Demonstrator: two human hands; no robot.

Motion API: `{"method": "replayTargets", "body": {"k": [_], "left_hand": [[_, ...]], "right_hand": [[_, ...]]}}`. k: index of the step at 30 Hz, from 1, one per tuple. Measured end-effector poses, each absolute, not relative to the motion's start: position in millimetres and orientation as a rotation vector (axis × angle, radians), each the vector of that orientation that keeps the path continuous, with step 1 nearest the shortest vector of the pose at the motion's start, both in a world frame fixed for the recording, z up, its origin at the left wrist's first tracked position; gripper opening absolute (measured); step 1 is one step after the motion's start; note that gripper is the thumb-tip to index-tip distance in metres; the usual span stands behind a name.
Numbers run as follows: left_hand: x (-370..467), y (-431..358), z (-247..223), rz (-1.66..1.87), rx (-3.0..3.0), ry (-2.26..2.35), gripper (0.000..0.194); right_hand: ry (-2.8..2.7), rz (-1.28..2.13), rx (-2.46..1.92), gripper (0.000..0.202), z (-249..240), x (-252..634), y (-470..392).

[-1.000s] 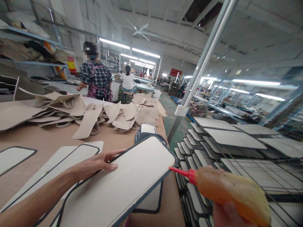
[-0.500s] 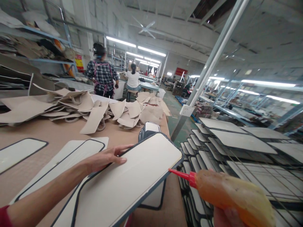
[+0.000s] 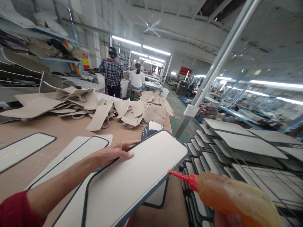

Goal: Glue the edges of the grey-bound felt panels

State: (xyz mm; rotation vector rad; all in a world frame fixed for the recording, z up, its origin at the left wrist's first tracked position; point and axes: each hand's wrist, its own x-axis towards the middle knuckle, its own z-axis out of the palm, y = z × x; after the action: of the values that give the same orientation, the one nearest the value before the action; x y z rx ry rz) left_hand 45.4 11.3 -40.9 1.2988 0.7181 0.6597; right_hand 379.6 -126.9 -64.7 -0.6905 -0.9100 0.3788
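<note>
My left hand (image 3: 115, 154) grips the far-left edge of a white panel with a dark rim (image 3: 134, 176), thumb on its face and fingers over the edge. The panel is held tilted above the table. In my right hand (image 3: 224, 217), mostly hidden at the bottom, is a squeeze bottle of amber glue (image 3: 234, 195) with a red nozzle. The nozzle tip touches or nearly touches the panel's right edge. Under the panel and to its left lie similar dark-rimmed panels (image 3: 35, 149) on the brown table (image 3: 78, 127).
Curved beige pieces (image 3: 101, 115) lie heaped across the back of the table. Wire racks with many panels (image 3: 248, 142) stand close on the right. A slanting metal post (image 3: 210, 75) with a socket rises beyond the table. Two people (image 3: 112, 74) are in the background.
The nozzle tip has moved a little back along the panel's right edge, toward me. My left hand keeps its grip. The whole view has shifted slightly.
</note>
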Motion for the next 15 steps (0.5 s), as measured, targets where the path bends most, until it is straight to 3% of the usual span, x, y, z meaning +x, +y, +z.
{"method": "replayTargets", "body": {"k": [6,11,15], "left_hand": [[50.3,8.7,-34.0,0.66,1.309,0.722,0.087],[54.5,7.6,-27.9,0.65,1.294,0.715,0.089],[56.3,9.0,-26.2,0.662,1.278,0.683,0.085]], "right_hand": [[-0.888,0.384,-0.66,0.047,-89.6,389.4,-114.7],[-0.934,0.306,-0.665,0.053,-78.9,383.9,-118.8],[-0.902,0.432,-0.745,0.049,-78.3,381.5,-126.8]]}}
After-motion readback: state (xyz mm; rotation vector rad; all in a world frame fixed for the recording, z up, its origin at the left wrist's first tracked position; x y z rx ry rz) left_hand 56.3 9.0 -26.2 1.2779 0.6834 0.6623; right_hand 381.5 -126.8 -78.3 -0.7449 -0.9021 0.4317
